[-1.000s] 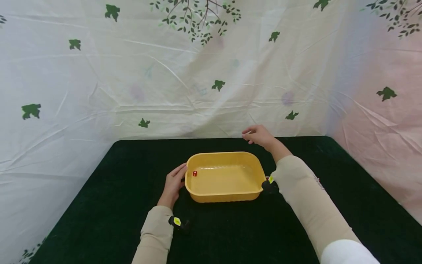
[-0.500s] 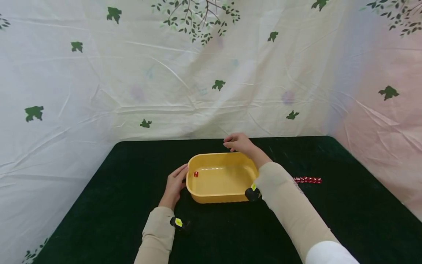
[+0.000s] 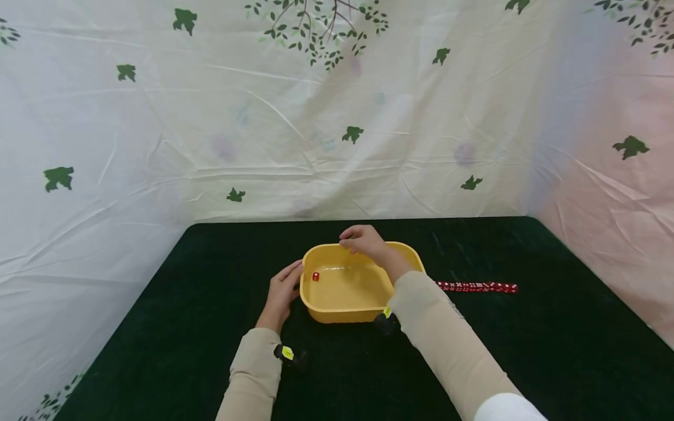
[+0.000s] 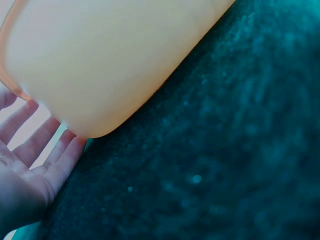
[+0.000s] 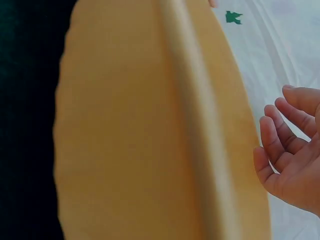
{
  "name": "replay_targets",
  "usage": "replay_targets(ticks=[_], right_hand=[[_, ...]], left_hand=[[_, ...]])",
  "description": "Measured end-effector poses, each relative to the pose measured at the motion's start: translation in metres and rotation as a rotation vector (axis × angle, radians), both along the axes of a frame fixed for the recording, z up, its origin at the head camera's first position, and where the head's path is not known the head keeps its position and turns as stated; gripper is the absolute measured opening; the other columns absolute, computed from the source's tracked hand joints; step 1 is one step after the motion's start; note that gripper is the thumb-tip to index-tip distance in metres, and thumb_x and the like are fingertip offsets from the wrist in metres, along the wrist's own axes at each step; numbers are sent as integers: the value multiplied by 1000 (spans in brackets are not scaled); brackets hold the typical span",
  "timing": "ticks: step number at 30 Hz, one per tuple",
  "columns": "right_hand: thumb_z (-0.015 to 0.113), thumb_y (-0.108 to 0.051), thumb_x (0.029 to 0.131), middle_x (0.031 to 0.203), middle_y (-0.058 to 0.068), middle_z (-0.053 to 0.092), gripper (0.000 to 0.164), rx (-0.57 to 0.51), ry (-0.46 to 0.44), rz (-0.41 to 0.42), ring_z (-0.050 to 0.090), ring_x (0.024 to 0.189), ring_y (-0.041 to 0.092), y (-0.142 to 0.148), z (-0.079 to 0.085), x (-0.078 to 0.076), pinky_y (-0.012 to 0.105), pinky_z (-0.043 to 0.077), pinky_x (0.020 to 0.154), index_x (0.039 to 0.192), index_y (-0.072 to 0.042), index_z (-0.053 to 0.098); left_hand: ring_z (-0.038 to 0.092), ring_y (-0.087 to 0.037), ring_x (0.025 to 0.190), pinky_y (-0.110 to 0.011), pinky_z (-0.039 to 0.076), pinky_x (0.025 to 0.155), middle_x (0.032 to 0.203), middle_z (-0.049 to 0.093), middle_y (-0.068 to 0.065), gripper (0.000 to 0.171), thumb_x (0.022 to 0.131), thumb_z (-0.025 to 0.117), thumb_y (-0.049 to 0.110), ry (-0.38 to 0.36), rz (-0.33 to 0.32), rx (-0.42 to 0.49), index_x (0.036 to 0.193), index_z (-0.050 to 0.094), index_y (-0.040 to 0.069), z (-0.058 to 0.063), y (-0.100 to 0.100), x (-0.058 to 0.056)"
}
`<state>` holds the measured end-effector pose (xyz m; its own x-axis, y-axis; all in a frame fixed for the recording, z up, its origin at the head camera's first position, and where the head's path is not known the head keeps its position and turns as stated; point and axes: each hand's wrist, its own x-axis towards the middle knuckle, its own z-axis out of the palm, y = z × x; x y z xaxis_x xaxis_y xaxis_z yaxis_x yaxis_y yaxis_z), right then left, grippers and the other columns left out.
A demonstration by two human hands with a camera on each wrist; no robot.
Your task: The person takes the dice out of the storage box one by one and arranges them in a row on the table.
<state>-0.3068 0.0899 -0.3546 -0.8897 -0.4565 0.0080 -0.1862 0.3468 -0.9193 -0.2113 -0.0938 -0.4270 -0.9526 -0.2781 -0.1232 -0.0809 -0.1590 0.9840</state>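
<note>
A yellow plastic basin (image 3: 342, 316) stands on the dark green cloth. One small red die (image 3: 316, 276) lies inside it, near the left wall. My left hand (image 3: 280, 295) touches the basin's left end; in the left wrist view its extended fingers (image 4: 35, 145) rest against the outer wall. My right hand (image 3: 365, 241) hovers over the basin's back part. The right wrist view shows its fingers (image 5: 272, 137) loosely bent, and nothing is seen between them.
A long row of red dice (image 3: 479, 287) with white pips lies to the basin's right, its left end hidden by my right sleeve (image 3: 442, 339). The dark green tabletop (image 3: 174, 327) reaches back to a pale hanging sheet (image 3: 295, 146) with printed leaves.
My right hand has moved left and slightly down, from behind the basin's right corner to above its back part. The row of dice has come out from behind the sleeve. My left hand stays put.
</note>
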Motion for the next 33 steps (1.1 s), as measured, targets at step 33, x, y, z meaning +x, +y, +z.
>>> replay_targets(ticks=[33], right_hand=[[62, -4, 78, 78, 7, 57, 17, 67, -35, 47, 53, 59, 22, -50, -35, 13, 28, 48, 55, 92, 4, 61]], left_hand=[[49, -21, 102, -36, 44, 80, 118, 48, -5, 43, 81, 57, 38, -12, -5, 10, 116, 54, 13, 4, -7, -13]])
